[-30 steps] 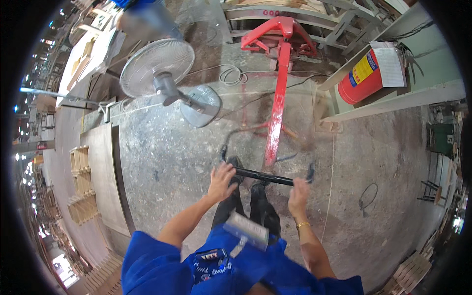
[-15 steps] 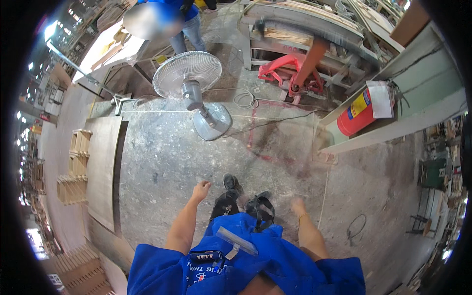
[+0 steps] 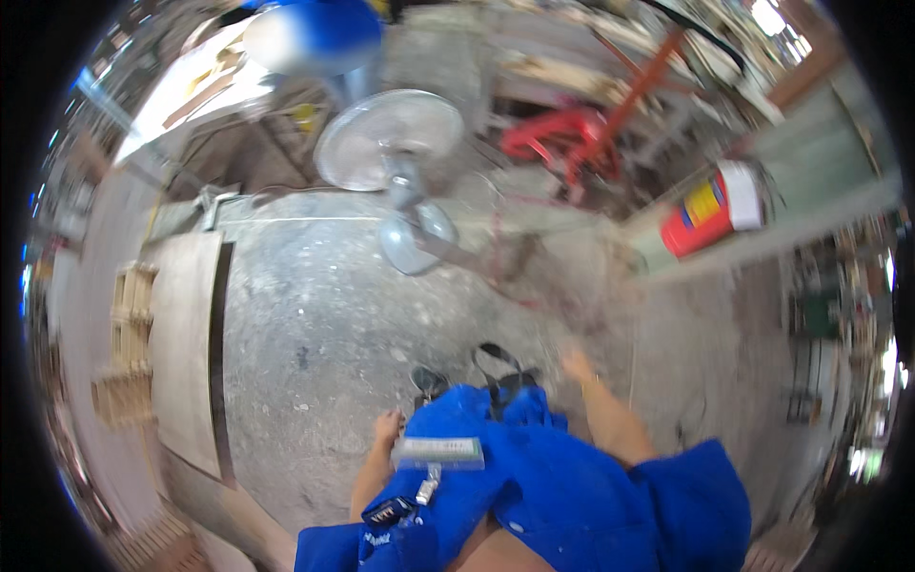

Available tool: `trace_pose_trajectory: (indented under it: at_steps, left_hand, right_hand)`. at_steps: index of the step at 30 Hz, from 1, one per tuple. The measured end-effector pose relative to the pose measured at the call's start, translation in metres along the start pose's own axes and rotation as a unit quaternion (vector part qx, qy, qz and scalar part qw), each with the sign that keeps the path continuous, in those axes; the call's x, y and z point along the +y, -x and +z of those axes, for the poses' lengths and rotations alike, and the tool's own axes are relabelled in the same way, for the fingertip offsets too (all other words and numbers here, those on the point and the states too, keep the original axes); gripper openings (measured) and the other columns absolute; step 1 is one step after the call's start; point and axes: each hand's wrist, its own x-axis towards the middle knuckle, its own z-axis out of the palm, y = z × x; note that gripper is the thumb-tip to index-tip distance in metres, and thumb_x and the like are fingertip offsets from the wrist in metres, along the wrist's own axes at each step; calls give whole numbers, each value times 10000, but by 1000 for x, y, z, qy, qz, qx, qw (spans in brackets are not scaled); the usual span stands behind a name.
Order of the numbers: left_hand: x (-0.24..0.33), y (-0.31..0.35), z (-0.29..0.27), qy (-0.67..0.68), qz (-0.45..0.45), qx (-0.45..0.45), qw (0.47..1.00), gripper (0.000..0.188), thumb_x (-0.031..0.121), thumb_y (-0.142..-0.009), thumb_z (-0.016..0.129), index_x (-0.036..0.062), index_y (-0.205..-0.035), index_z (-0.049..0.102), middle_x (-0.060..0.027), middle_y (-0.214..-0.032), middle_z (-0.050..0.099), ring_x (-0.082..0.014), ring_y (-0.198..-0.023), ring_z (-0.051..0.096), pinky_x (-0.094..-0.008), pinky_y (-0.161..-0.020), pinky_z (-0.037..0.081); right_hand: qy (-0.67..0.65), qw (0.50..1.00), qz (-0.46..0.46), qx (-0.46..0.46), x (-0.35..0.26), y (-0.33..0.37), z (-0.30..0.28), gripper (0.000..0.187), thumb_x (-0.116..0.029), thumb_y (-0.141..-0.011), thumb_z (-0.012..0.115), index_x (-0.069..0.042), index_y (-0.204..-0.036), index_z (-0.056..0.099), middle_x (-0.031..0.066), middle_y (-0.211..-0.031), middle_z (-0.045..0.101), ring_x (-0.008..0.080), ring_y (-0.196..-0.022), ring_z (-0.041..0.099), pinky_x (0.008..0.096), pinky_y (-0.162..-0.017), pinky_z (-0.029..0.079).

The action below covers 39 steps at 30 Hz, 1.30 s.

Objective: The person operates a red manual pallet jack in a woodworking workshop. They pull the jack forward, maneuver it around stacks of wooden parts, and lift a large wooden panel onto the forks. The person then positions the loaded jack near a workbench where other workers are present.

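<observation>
A second ago, both of the person's hands were on the handle of the pallet jack. Now they are off it. The red metal pallet jack (image 3: pixel 599 143) is at the top, well away from the hands, right by the wooden rack. Its long red arm (image 3: pixel 648 81) leans up, with the black bar handle (image 3: pixel 703 30) at the end. So nobody's hands are on the jack now.

The left hand (image 3: pixel 388 422) hangs low beside the blue shirt (image 3: pixel 591 505). Its fingers look a bit curled, but blur hides whether it is open or closed. The right hand (image 3: pixel 577 364) is out over the grey, spotty floor (image 3: pixel 295 315), too blurry to tell. Neither seems to hold anything. A grey standing fan (image 3: pixel 405 181) is nearby, left of the jack.
</observation>
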Motion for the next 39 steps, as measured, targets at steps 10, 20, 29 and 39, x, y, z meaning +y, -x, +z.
trace_pose_trajectory:
  at_steps: [10,20,29,39]
  left_hand:
    - [-11,-33,-101,-41,-77,27,996,329,305,-840,565,11,-964,649,-123,-808,677,-175,-642,619,-333,-518,453]
    - [101,-62,-134,151,-11,96,984,329,332,-899,518,21,-984,589,-116,-866,669,-226,-690,633,-336,-514,450]
    - [152,-123,-168,155,-55,85,983,335,325,-892,529,16,-994,605,-134,-888,667,-238,-711,641,-360,-556,484]
    - [179,-182,-260,-18,37,-31,999,345,270,-878,552,10,-1099,598,-134,-918,672,-211,-731,646,-347,-607,512]
  right_hand:
    - [91,954,-227,-172,-133,-24,74,330,-231,-767,637,31,-968,631,142,-822,670,235,-671,649,344,-593,500]
    - [-609,768,-180,-74,-520,-146,-2,167,-201,-893,567,-39,-899,605,61,-822,647,155,-645,630,295,-513,469]
    - [-456,876,81,131,-654,-224,-31,310,-230,-697,703,58,-798,649,226,-848,663,277,-750,670,397,-688,521]
    - [-732,679,-19,59,-573,-160,10,184,-139,-705,584,33,-762,614,92,-659,596,229,-537,568,361,-508,443]
